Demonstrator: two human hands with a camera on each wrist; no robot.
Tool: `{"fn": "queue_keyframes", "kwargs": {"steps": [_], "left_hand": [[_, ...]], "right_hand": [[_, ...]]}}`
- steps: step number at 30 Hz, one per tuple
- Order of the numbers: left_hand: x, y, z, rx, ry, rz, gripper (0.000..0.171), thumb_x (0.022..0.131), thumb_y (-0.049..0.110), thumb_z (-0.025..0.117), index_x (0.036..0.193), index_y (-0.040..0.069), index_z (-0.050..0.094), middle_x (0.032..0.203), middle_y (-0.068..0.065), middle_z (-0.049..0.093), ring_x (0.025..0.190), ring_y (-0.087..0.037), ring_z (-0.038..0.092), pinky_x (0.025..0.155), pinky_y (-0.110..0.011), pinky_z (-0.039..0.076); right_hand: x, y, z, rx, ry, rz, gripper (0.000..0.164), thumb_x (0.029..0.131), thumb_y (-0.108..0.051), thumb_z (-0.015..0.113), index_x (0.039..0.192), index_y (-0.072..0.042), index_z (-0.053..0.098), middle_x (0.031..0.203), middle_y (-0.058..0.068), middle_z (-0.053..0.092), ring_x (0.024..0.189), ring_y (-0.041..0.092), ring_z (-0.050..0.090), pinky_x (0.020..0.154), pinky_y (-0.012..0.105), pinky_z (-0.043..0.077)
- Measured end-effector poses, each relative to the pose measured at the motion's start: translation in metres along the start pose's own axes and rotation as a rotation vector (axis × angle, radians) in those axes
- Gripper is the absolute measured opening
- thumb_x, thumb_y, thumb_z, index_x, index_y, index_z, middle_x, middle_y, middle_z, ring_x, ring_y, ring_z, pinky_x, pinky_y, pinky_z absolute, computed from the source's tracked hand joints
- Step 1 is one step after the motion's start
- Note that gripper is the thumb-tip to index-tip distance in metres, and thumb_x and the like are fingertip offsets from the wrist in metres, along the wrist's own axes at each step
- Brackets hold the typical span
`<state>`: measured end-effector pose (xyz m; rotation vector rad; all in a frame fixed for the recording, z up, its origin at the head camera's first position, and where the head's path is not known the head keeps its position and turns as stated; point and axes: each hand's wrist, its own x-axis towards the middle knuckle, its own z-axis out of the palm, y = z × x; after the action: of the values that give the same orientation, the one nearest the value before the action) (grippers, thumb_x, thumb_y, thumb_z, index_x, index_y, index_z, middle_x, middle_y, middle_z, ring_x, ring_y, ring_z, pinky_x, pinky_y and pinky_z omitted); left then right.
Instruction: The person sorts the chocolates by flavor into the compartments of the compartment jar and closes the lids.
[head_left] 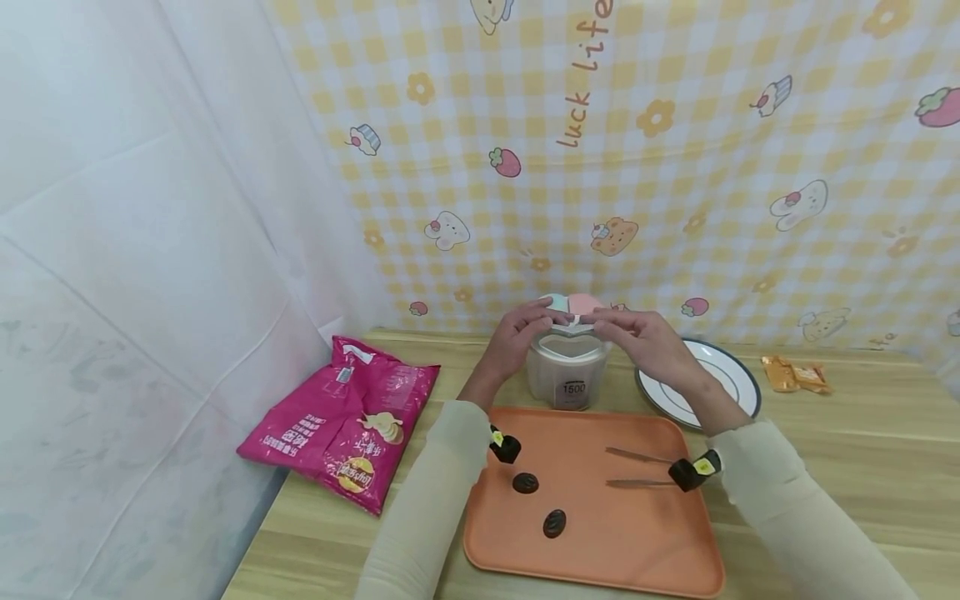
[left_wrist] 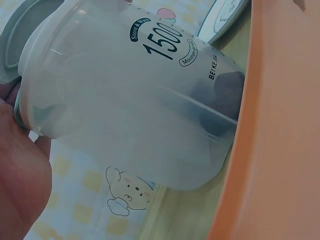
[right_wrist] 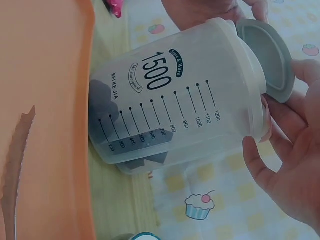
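Behind the orange tray, a jar is gripped!

Upright on the worktop it stands, left hand and right hand each with a grip curled around its lid, grey flap raised! Two dark ovals lie on the tray.

Sleeves: long, cream, plain cloth. The left sleeve enters the head view from 7 o'clock, the right sleeve from 5 o'clock. Both end in loose, slightly creased cuffs. Wrist units: one black, blocky left unit, its small yellow patch at 10 o'clock; one black right unit, its yellow patch at 2 o'clock. Left hand and right hand: bare.
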<state>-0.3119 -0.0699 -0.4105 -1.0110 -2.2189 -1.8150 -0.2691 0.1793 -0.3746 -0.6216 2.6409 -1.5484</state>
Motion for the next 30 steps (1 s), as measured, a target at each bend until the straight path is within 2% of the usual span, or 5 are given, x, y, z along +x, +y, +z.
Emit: {"fn": "queue_keyframes", "kwargs": {"steps": [5,8,12,23,30], "left_hand": [[-0.002,0.000,-0.002,0.016,-0.033,-0.042,0.023,0.100,0.021,0.061,0.111,0.005,0.075,0.131,0.000,0.070,0.143,-0.010,0.038,0.120,-0.046,0.024],[-0.004,-0.004,-0.003,0.049,-0.043,-0.013,0.024,0.096,0.022,0.065,0.112,0.008,0.076,0.133,0.004,0.068,0.143,-0.009,0.038,0.120,-0.047,0.023],[-0.006,-0.007,-0.005,0.080,-0.054,0.027,0.025,0.092,0.023,0.070,0.113,0.010,0.076,0.135,0.006,0.067,0.143,-0.011,0.038,0.120,-0.047,0.023],[-0.008,-0.010,-0.006,0.050,-0.062,0.073,0.027,0.091,0.017,0.074,0.115,0.006,0.077,0.136,-0.006,0.066,0.144,-0.025,0.039,0.119,-0.053,0.023],[-0.011,-0.011,-0.006,0.075,-0.060,0.078,0.027,0.090,0.017,0.074,0.115,0.008,0.077,0.137,-0.001,0.066,0.144,-0.018,0.039,0.119,-0.050,0.025]], "right_hand": [[-0.002,0.007,-0.002,0.007,-0.033,-0.047,0.038,0.104,-0.034,0.064,0.137,-0.017,0.069,0.149,0.008,0.055,0.153,0.028,0.023,0.115,0.064,0.028],[-0.004,0.009,-0.004,0.015,-0.061,-0.068,0.037,0.104,-0.030,0.066,0.138,-0.017,0.068,0.150,0.007,0.054,0.154,0.027,0.019,0.115,0.064,0.028],[-0.005,0.011,-0.005,0.005,-0.085,-0.093,0.038,0.103,-0.027,0.067,0.139,-0.016,0.067,0.150,0.004,0.055,0.154,0.026,0.020,0.110,0.060,0.038],[-0.007,0.017,0.001,0.017,-0.044,-0.091,0.037,0.101,-0.027,0.071,0.137,-0.019,0.069,0.151,-0.003,0.054,0.153,0.017,0.025,0.100,0.035,0.049],[-0.008,0.018,0.006,0.035,-0.026,-0.097,0.035,0.099,-0.023,0.072,0.133,-0.016,0.071,0.151,-0.001,0.054,0.152,0.017,0.026,0.098,0.041,0.049]]}}
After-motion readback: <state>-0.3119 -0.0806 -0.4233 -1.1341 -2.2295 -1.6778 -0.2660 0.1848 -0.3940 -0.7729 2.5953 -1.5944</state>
